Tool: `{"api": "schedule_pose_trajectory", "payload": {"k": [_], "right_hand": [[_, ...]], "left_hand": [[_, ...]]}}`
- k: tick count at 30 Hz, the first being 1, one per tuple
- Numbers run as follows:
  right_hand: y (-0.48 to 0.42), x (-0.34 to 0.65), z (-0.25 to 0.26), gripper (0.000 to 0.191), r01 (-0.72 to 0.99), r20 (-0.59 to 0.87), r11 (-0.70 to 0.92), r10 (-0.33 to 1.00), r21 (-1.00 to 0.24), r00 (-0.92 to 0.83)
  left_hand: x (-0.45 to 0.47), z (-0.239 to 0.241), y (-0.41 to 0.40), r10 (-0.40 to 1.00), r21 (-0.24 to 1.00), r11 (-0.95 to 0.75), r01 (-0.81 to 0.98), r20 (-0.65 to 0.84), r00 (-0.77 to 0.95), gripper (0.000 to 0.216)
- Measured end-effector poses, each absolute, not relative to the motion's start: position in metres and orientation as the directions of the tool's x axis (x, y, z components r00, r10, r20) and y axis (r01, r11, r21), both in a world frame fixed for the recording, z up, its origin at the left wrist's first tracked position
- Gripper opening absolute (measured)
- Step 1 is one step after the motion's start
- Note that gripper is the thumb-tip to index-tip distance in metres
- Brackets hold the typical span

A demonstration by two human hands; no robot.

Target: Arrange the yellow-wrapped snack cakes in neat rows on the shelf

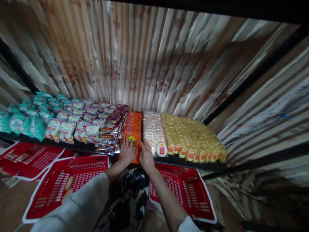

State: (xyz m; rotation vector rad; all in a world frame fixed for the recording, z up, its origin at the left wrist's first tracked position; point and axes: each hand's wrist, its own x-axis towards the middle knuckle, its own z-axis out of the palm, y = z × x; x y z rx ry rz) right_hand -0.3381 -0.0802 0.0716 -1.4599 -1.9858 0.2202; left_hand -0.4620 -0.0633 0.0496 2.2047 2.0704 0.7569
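Both my hands rest on the front of a row of orange snack packets point(132, 127) on a dark shelf point(214, 166). My left hand point(127, 150) lies flat on the foremost orange packet point(135, 149), fingers stretched out. My right hand point(146, 154) presses against that packet's right side, fingers extended, close to the white round packets point(153, 130). Neither hand is wrapped round anything.
Left of the orange row lie silver-red packets point(113, 129), white-red bags point(72, 125) and teal bags point(24, 119). Yellow packets point(193, 138) fill the right. Red baskets stand below: left point(31, 159), middle point(65, 183), right point(190, 193). A striped curtain point(145, 64) hangs behind.
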Motion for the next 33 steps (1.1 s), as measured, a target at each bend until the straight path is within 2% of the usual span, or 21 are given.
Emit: {"api": "schedule_pose_trajectory", "payload": {"k": [8, 12, 17, 25, 29, 33], "right_hand": [[-0.002, -0.387, 0.087, 0.052, 0.866, 0.192, 0.300, 0.952, -0.400, -0.241], [0.030, -0.403, 0.090, 0.060, 0.901, 0.068, 0.296, 0.955, -0.318, -0.289], [0.066, -0.419, 0.090, 0.069, 0.943, -0.046, 0.221, 0.970, -0.251, -0.239], [0.098, -0.425, 0.071, 0.055, 0.957, -0.051, 0.169, 0.981, -0.235, -0.186], [0.098, -0.428, 0.064, 0.054, 0.962, 0.002, 0.176, 0.984, -0.207, -0.180], [0.099, -0.428, 0.062, 0.055, 0.970, -0.010, 0.146, 0.989, -0.197, -0.151]], "left_hand": [[-0.469, 0.037, -0.045, 0.953, 0.300, -0.136, 0.944, 0.301, 0.042, 0.056], [-0.468, 0.033, -0.044, 0.938, 0.287, -0.166, 0.943, 0.340, 0.061, 0.053], [-0.467, 0.030, -0.044, 0.920, 0.287, -0.183, 0.940, 0.388, 0.060, 0.051], [-0.463, 0.022, -0.041, 0.896, 0.318, -0.189, 0.929, 0.443, 0.030, 0.043], [-0.463, 0.025, -0.042, 0.913, 0.315, -0.187, 0.931, 0.406, 0.046, 0.043], [-0.464, 0.028, -0.043, 0.920, 0.316, -0.190, 0.930, 0.388, 0.056, 0.043]]}}
